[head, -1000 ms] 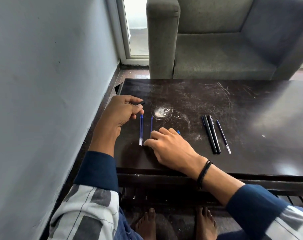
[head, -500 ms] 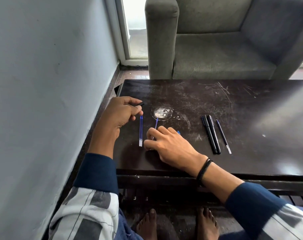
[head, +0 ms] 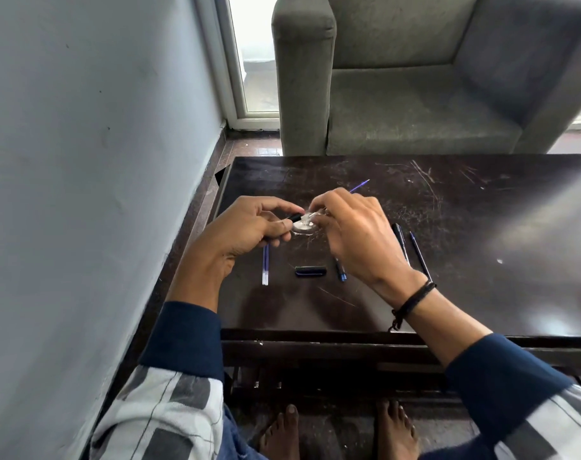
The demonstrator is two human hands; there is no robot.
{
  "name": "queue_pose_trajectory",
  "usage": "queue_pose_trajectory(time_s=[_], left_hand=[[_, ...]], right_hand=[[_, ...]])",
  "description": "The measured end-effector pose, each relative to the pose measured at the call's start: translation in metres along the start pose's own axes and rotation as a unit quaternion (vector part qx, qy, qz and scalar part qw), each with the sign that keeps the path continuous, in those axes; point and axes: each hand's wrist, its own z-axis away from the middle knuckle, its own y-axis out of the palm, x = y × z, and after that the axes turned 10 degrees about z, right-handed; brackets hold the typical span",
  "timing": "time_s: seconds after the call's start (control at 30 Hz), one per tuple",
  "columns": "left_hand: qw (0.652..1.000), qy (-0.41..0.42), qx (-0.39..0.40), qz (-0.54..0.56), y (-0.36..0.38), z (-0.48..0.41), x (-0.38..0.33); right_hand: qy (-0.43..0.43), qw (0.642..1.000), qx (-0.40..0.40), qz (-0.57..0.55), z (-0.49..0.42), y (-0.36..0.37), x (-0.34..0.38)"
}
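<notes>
Both my hands are raised a little above the dark scratched table [head: 448,277]. My left hand [head: 249,227] grips a small black pen part [head: 295,217] between thumb and fingers. My right hand [head: 352,234] pinches a thin blue refill [head: 359,186], whose far end sticks out past my fingers. The black part's tip and the refill meet between my hands. Below my left hand two blue refills [head: 265,267] lie side by side. A black pen cap [head: 310,271] lies flat near the middle. A blue-tipped pen piece [head: 340,270] shows under my right hand.
Two dark pens [head: 412,250] lie to the right of my right hand. A whitish round stain [head: 304,227] marks the table under my hands. A grey wall stands close on the left. A grey armchair [head: 415,94] sits just beyond the table. My bare feet show under the table.
My right hand has picked one blue refill off the table and lifted it toward my left hand. A black cap now shows where my right hand rested.
</notes>
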Motion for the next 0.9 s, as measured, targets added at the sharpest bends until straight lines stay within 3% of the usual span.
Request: queue_pose_trajectory(time_s=[0.13, 0.5, 0.9], left_hand=[[1.0, -0.003, 0.018, 0.005, 0.006, 0.001, -0.002], [1.0, -0.001, 0.019, 0.009, 0.014, -0.001, 0.001], [0.999, -0.022, -0.042, 0.026, 0.018, -0.005, 0.003]], right_hand=[[0.051, 0.998, -0.005, -0.035, 0.0, -0.002, 0.0], [0.067, 0.994, -0.001, -0.083, 0.003, -0.005, 0.013], [0.088, 0.993, -0.005, -0.073, 0.0, -0.007, 0.004]])
